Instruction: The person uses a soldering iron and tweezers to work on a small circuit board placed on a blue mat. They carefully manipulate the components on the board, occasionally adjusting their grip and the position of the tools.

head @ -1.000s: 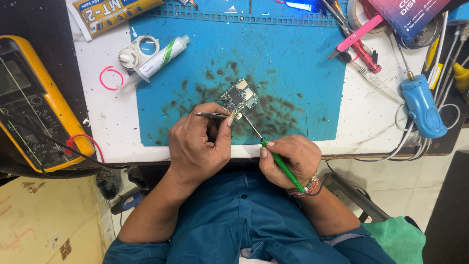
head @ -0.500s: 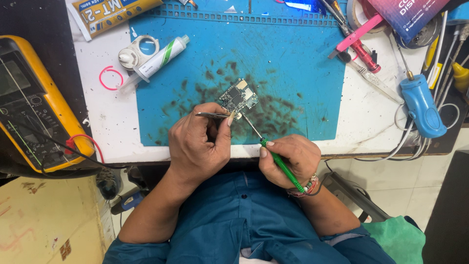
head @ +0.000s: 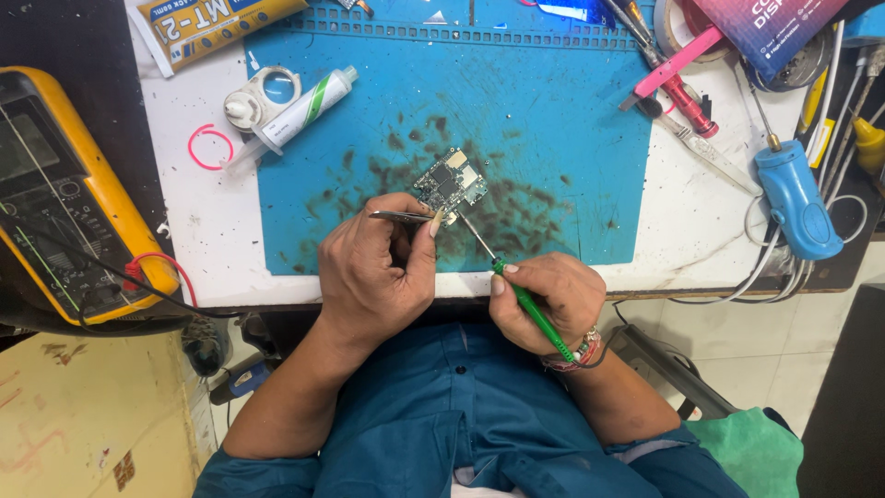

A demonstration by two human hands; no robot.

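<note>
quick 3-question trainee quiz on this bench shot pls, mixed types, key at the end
1. True or false: the left hand holds metal tweezers at the small circuit board.
2. What does the right hand hold? A) a green-handled tool B) the blue-handled tool C) the white tube
3. Fill in: the circuit board lies on a stained ___ work mat.

Key:
1. True.
2. A: the green-handled tool points its thin tip at the board; the blue-handled tool and white tube lie untouched.
3. Blue.
</note>
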